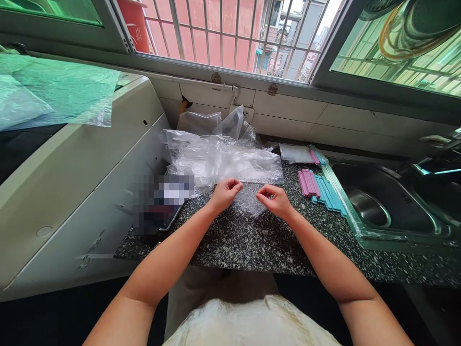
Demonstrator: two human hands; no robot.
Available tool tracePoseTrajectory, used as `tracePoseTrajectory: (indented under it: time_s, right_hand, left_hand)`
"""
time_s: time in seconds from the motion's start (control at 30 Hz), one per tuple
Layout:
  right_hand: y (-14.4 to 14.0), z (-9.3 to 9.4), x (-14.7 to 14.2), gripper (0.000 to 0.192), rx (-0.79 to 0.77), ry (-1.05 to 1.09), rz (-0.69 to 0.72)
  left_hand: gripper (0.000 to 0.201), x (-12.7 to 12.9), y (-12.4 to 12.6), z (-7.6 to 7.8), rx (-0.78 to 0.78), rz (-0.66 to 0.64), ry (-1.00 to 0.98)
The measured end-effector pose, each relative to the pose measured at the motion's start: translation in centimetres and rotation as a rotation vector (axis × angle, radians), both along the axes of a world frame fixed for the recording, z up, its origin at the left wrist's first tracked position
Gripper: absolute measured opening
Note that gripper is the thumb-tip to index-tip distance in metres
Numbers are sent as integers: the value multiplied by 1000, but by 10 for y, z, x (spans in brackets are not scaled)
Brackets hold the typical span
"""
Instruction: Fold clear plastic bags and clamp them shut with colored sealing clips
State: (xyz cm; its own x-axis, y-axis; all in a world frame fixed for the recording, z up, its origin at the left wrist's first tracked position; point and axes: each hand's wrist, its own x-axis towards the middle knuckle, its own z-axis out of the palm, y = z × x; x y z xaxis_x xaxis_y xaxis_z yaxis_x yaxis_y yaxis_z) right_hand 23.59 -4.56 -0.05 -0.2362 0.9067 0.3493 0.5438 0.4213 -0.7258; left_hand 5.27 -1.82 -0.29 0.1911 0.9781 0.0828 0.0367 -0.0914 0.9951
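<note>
Now pinching a small clear plastic bag (248,199) by its top edge, left hand (225,193) and right hand (275,201) closed on opposite corners, low over the speckled counter (252,240). Behind, crumpled plastic bags (219,156); rightward, pink and blue sticks (320,187) beside the sink (389,202).

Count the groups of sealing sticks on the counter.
2: the larger pink and teal group lies beside the sink; a smaller group sits behind it, by a flat clear packet. Individual sticks overlap, so more may be hidden.
</note>
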Motion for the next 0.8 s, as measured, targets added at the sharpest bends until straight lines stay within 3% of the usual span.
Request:
tracePoseTrajectory:
  time_s: [0.8]
  right_hand:
    - [-2,2,0,14,7,-63,6]
  left_hand:
    - [24,1,2,-3,-21,-38,-16]
